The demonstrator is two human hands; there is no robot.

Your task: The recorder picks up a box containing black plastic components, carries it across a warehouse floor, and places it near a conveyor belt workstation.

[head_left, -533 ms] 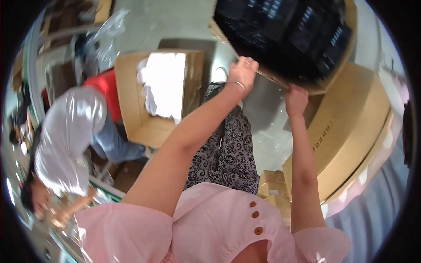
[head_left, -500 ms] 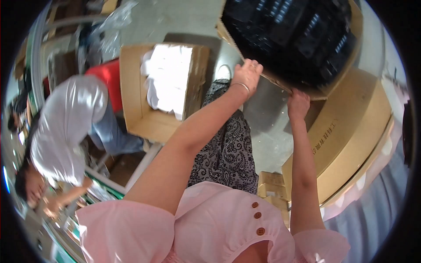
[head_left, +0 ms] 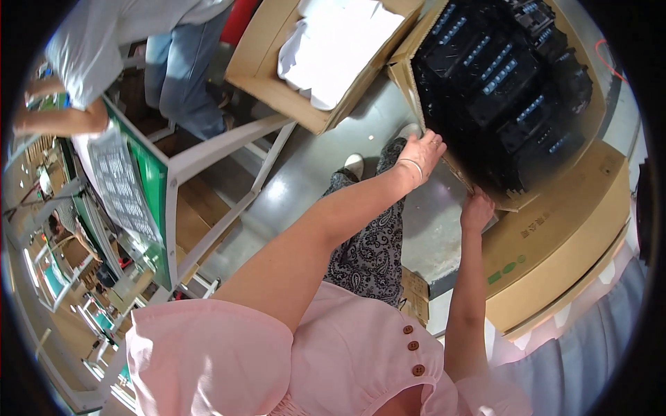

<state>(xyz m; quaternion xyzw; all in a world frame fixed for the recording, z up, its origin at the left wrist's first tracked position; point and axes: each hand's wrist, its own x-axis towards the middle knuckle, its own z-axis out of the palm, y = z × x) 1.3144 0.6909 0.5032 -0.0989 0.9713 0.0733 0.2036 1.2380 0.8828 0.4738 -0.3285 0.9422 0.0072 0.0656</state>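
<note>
An open cardboard box (head_left: 404, 69) packed with several black plastic parts (head_left: 506, 90) is tilted toward me at the upper right. My left hand (head_left: 423, 149), with a thin bracelet on the wrist, grips the box's near left edge. My right hand (head_left: 477, 208) holds the box's lower edge near its corner. The box rests on a larger closed brown carton (head_left: 555, 249). Both arms reach up from my pink top, and my fingertips are partly hidden behind the cardboard.
Another open carton (head_left: 263, 66) holding white sheets (head_left: 333, 48) stands on the grey floor (head_left: 305, 173). A co-worker in a grey shirt and jeans (head_left: 139, 41) bends over a white-framed table (head_left: 173, 173) with a green edge at the left. A small carton (head_left: 415, 295) lies by my leg.
The view has swung, so the co-worker and the carton of white sheets sit higher and further left. Both hands stay on the box of black parts, which now tips more toward me.
</note>
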